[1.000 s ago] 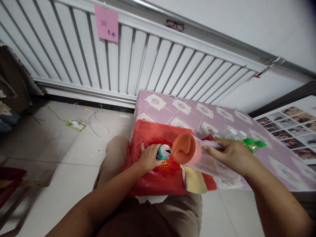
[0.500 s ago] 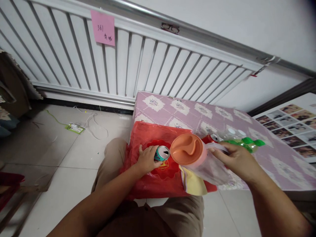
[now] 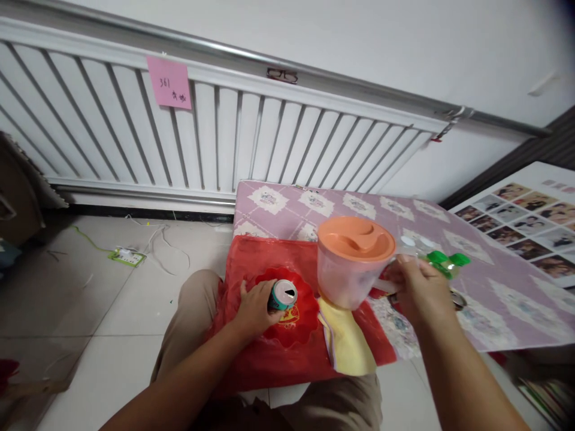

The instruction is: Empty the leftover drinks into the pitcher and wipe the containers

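Observation:
My left hand point(image 3: 257, 308) is wrapped round a teal drink can point(image 3: 284, 294), its opened top facing up. The can stands over a red scalloped tray point(image 3: 305, 326), where a yellow print shows. My right hand point(image 3: 417, 284) grips the handle of a translucent pitcher point(image 3: 344, 278) with an orange lid point(image 3: 356, 238). The pitcher is upright, right of the can and apart from it. A yellow cloth point(image 3: 349, 344) lies partly under the pitcher in view. Whether the pitcher touches the surface I cannot tell.
The tray lies on a red plastic cover point(image 3: 251, 257) over a pink patterned cloth point(image 3: 381, 206). Clear bottles with green caps point(image 3: 449, 261) and a can point(image 3: 457, 300) lie on the right. Behind runs a white radiator point(image 3: 251, 137). A power strip point(image 3: 128, 257) lies on the floor.
The pitcher has turned from tilted toward the can to upright, and my right hand has turned with it. My left hand still holds the can. The whole view has shifted slightly.

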Demonstrator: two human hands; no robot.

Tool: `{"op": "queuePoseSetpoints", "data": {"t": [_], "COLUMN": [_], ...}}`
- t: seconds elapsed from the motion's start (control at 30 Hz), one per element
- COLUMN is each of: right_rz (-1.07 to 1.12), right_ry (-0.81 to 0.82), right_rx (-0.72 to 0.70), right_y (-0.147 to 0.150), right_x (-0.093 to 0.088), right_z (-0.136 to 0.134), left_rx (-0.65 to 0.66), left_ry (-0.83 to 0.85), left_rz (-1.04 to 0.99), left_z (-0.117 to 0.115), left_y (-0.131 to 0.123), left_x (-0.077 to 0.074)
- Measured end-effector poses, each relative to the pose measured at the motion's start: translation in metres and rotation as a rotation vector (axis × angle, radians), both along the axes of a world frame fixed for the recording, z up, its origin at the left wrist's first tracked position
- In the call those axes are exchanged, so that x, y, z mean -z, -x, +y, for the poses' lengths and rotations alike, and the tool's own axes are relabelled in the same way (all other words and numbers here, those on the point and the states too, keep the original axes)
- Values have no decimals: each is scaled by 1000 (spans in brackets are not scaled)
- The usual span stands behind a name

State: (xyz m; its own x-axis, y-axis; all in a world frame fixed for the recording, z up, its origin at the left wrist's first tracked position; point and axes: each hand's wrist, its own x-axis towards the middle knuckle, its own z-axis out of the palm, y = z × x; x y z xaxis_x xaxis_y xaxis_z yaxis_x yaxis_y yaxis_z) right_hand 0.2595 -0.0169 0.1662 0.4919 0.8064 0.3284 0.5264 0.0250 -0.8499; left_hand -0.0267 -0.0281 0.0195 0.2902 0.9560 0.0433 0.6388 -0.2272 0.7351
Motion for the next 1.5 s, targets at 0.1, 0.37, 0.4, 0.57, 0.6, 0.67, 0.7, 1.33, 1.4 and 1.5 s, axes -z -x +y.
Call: {"op": "queuePoseSetpoints", "data": {"t": [0.1,0.37,0.4,0.57,0.6,0.67,0.7,1.33,1.4,1.5], "right_rz": [166,437,456,505,508,509,507,-144,-401,-579], "right_ry": [-80,-264,-279,-306,-301,-285,-273,174,350,576], "right_rx": [17,111,126,180,184,180,175,-96,-127,-104], "right_y": [1,11,11,13,14,15,15,-3,8,18], "right_x": [22,74,80,108,112,119,121,128,134,146], "right_z": [16,64,68,81,82,82,82,-60,-73,-81], "left_rx": [3,-6,-4,-10,-12,-16,-17,0,4,4], "left_ry": [8,5,6,16,15,12,10,-78,-85,-87], "left_rz": [-7,8,10,25,28,36,40,48,58,65], "left_z": [0,0,0,1,2,2,2,2,2,2], "left_y": [-2,-5,-6,-8,-8,-8,-8,-4,-4,-4], "left_x": [-4,-4,-3,-2,-2,-1,0,16,18,19]}}
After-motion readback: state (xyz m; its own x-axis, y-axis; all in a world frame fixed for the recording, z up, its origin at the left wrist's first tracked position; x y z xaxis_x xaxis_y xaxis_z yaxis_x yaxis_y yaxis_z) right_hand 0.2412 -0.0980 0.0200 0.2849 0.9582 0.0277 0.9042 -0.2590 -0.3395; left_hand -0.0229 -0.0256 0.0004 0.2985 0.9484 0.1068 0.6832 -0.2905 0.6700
